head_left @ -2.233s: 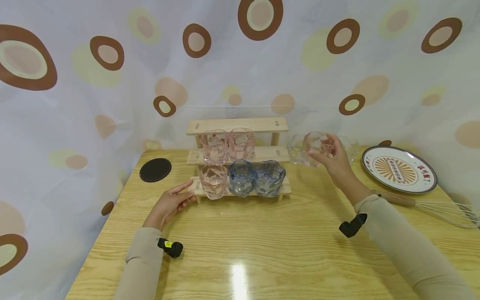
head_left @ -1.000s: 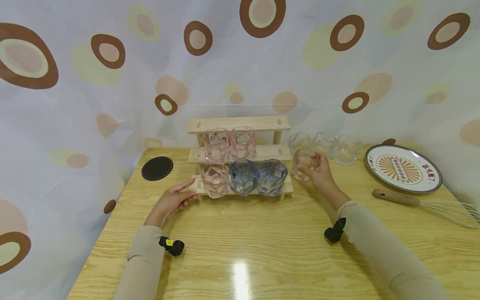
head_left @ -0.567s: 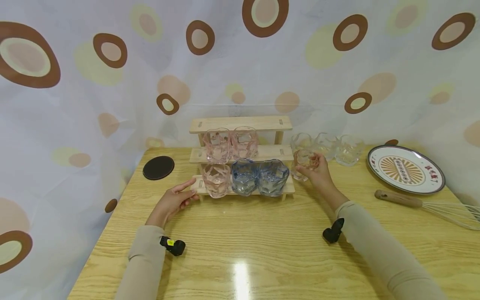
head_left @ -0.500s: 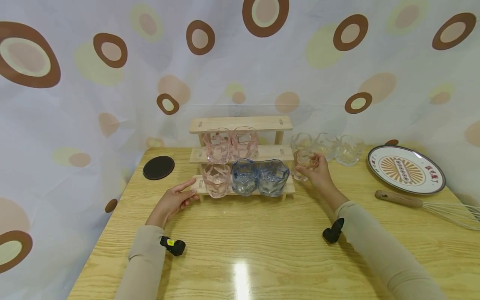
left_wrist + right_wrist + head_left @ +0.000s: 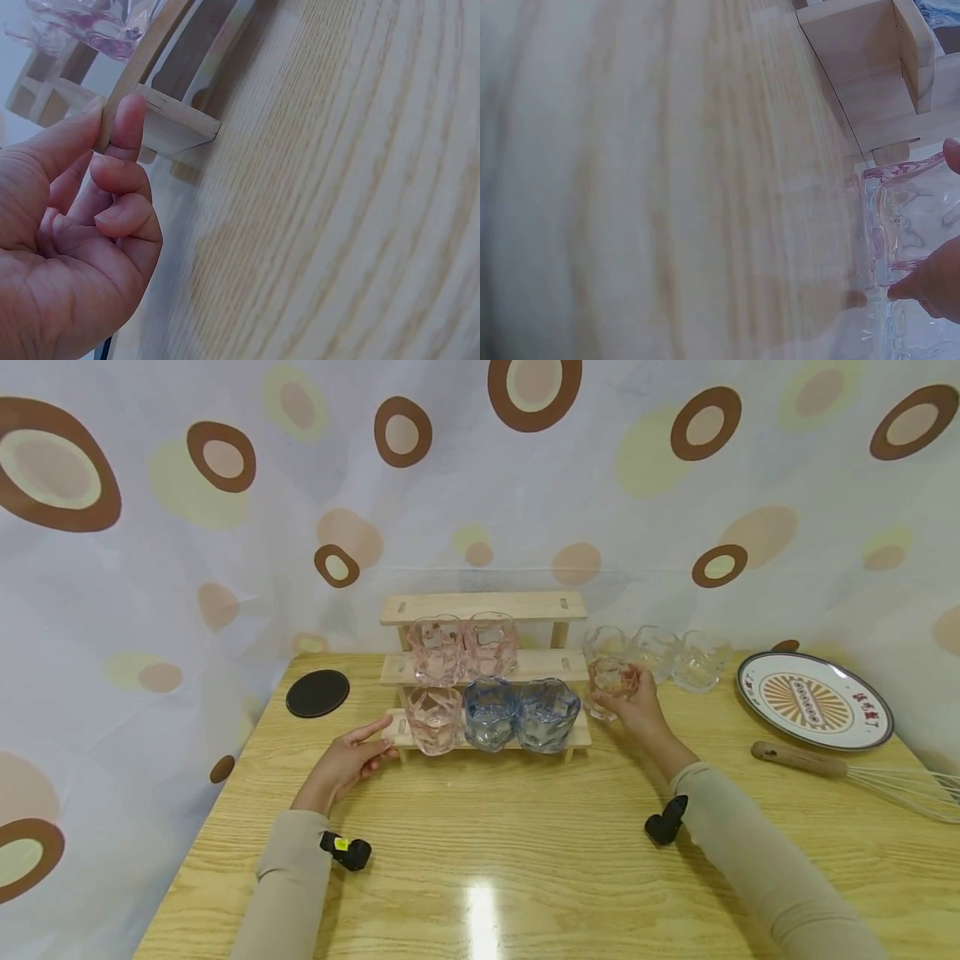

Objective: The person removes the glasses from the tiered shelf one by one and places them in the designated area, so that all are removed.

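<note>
My left hand (image 5: 347,766) pinches the left end of the lowest board of a three-tier wooden rack (image 5: 483,607) between thumb and finger; the left wrist view shows the board edge (image 5: 120,112) in that pinch. My right hand (image 5: 637,700) grips a pale pink glass (image 5: 604,692) standing just right of the rack. In the right wrist view the glass (image 5: 885,225) sits at the table surface, thumb and a finger on its sides. The lowest board bears a pink glass (image 5: 433,722) and two blue glasses (image 5: 490,717); two pink glasses (image 5: 491,652) stand on the middle board.
Several clear glasses (image 5: 699,662) stand behind my right hand. Right of them lies a round plate (image 5: 813,702) with a sunburst print, with a wood-handled whisk (image 5: 798,758) in front. A black round coaster (image 5: 317,694) is at the left. A patterned curtain hangs behind the table.
My right hand has brought the pale pink glass down and leftward from in front of the clear glasses to beside the rack, then stayed there. The left hand keeps its hold on the board.
</note>
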`<state>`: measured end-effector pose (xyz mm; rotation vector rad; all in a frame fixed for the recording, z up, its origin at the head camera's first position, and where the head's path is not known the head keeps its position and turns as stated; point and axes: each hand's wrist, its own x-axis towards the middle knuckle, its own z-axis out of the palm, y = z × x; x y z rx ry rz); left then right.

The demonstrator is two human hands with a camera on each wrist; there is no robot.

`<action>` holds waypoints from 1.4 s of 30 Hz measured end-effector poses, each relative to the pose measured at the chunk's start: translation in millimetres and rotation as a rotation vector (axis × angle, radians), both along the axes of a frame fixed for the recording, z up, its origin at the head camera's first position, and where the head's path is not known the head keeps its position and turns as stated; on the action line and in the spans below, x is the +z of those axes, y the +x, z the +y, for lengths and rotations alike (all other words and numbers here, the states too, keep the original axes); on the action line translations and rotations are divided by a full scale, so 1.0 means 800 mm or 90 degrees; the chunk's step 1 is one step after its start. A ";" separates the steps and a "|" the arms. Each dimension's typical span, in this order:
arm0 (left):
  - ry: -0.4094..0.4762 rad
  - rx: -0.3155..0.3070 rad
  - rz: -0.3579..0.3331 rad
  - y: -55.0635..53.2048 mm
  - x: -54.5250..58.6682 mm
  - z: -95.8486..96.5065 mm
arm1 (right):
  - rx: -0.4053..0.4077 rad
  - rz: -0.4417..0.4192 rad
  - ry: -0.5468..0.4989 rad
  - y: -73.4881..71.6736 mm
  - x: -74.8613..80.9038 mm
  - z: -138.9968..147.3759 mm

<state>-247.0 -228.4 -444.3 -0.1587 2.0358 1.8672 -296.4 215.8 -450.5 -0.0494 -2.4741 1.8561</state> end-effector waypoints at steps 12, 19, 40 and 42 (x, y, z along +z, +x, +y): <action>0.002 -0.007 0.009 -0.001 0.002 0.000 | -0.002 -0.018 -0.041 0.010 0.025 -0.005; 0.003 -0.008 0.009 -0.002 0.001 0.001 | 0.020 -0.033 -0.031 0.013 0.023 -0.001; -0.008 -0.007 0.005 0.000 -0.002 0.001 | -0.017 0.078 0.141 0.019 0.040 0.025; -0.007 -0.008 0.006 -0.001 -0.002 0.001 | -0.011 0.098 0.150 0.021 0.046 0.026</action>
